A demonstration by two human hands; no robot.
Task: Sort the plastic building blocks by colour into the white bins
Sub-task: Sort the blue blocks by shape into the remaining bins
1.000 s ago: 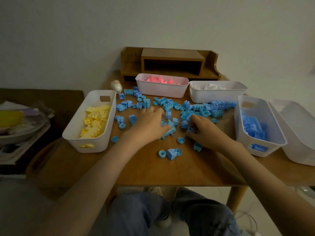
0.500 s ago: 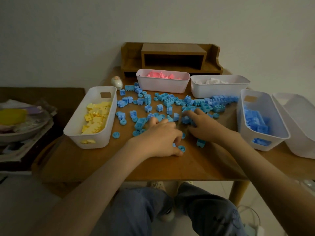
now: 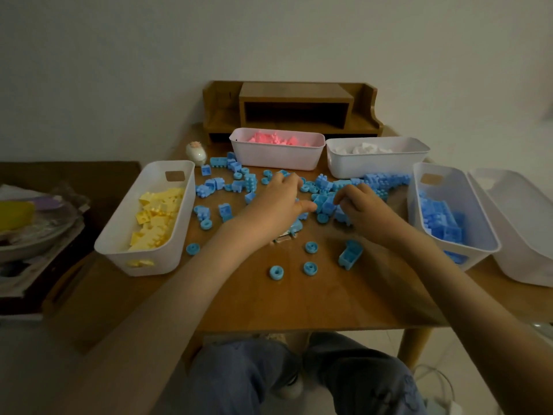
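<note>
Many light blue blocks (image 3: 386,181) lie scattered across the middle of the wooden table (image 3: 299,298). My left hand (image 3: 278,202) is cupped over the pile, fingers curled onto blue blocks and thumb stretched right. My right hand (image 3: 362,211) sits just right of it and pinches blue blocks (image 3: 326,203) with curled fingers. What lies under either palm is hidden. White bins ring the pile: a yellow-block bin (image 3: 119,226) on the left, a pink-block bin (image 3: 275,158) and a white-block bin (image 3: 371,166) at the back, and a blue-block bin (image 3: 478,223) on the right.
An empty white bin (image 3: 520,229) stands at the far right, partly over the table edge. A wooden desk shelf (image 3: 296,109) lines the back and a small egg-shaped ornament (image 3: 196,152) sits back left. Loose blue rings (image 3: 276,272) and a blue block (image 3: 350,254) lie near the front. Stacked dishes (image 3: 30,229) sit left of the table.
My left hand has moved from the near part of the table back to the middle of the pile. My right hand shifted slightly farther in, and the two hands now nearly meet.
</note>
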